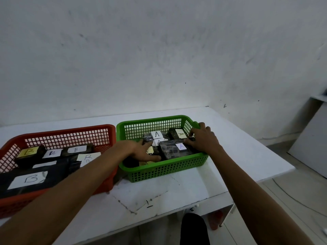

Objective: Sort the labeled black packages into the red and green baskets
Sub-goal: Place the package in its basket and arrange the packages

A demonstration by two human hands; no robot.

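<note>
Both your hands are down in the green basket (164, 171) on the white desk (238, 151). Your left hand (141, 150) lies spread flat on the A-labelled black packages (174, 149); your right hand (201, 137) rests with fingers loosely spread at the right wall. The B-labelled packages (30, 181) fill the red basket (14, 202) alongside.

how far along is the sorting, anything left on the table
Sorting looks nearly finished: B-labeled packages lie in the red basket, A-labeled packages in the green basket. Both the left hand and the right hand are in the green basket, arranging packages. No loose package shows on the table.
</note>
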